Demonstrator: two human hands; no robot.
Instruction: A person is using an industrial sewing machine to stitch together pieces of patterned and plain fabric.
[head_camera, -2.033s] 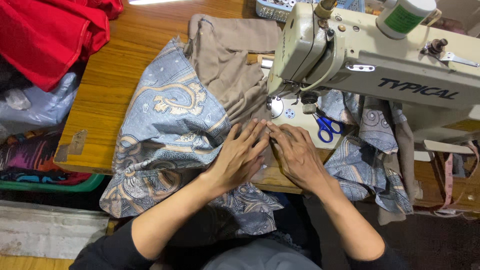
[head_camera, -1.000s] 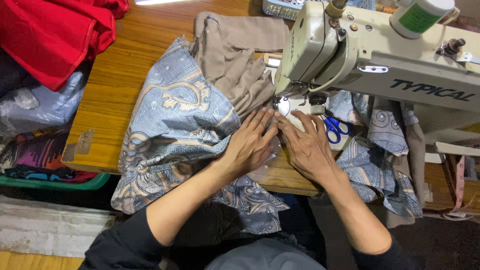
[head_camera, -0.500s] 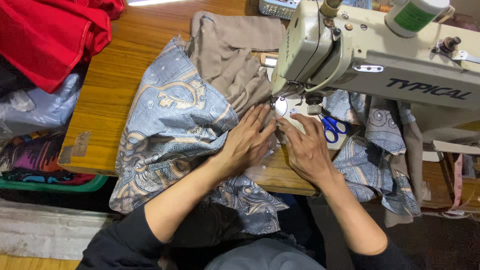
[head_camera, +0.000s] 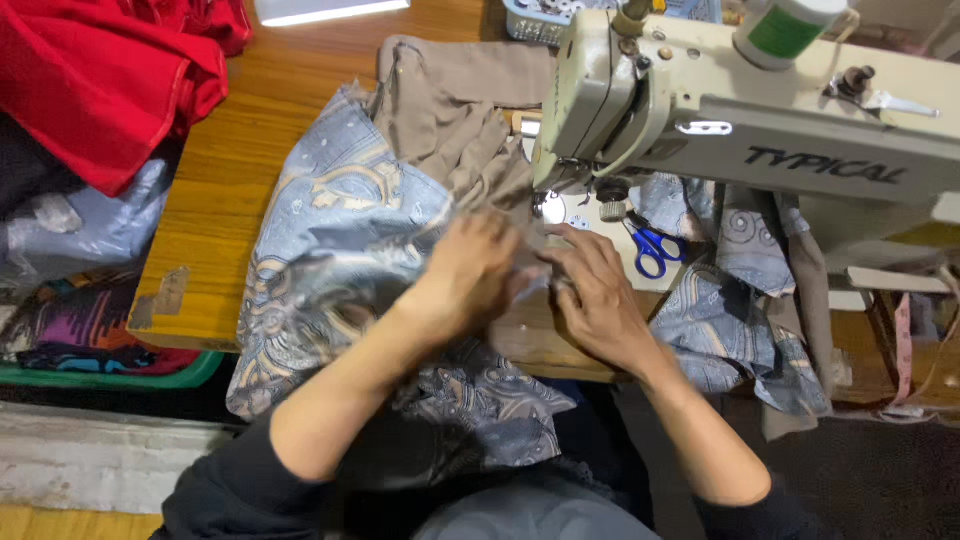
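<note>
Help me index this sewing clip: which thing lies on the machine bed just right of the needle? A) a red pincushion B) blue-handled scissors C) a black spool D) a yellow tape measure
B: the blue-handled scissors lie on the pale bed under the sewing machine arm, right of the needle.

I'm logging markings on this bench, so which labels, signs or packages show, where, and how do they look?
Maker's mark: dark slanted letters on the cream sewing machine's arm, right of centre.
Thread cone: top right on the machine, white with a green label.
Plastic bag: far left, crumpled, pale grey-blue.
</note>
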